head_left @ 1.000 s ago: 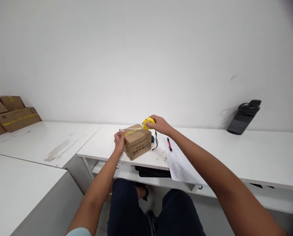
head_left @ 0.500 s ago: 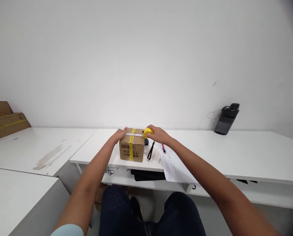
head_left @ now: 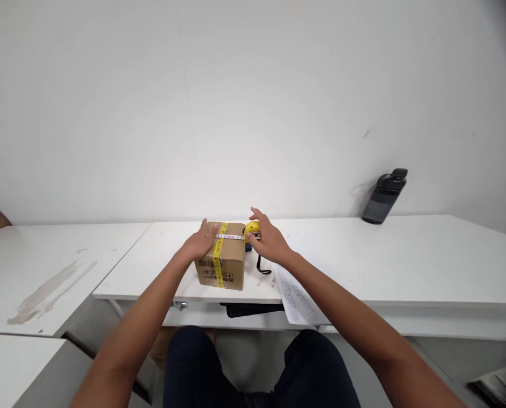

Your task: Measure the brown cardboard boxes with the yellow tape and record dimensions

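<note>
— What's in front of you, biggest first?

— The white desk [head_left: 363, 266] runs across the middle of the frame. At its near edge, just left of centre, stands 1 cardboard box [head_left: 229, 263] with a yellow strip of packing tape over it.

— And your hands?

— There's 1 on each side of it. My left hand [head_left: 199, 243] lies on the box's upper left edge, fingers loosely open and draped over the top, closed round nothing. My right hand [head_left: 269, 242] is just right of the box, fingers spread wide, touching the case there but not wrapped round it.

— Smaller things?

— A printed sheet [head_left: 295, 294] hangs over the desk edge below my right wrist. A dark bottle [head_left: 383, 195] stands against the wall, right of centre, well apart. The yellow tape measure [head_left: 251, 229] sits at the box's upper right corner, against my right fingers. Its blade [head_left: 230, 237] lies across the box top, reaching toward my left fingers; whether they pin its end I cannot tell.
</note>
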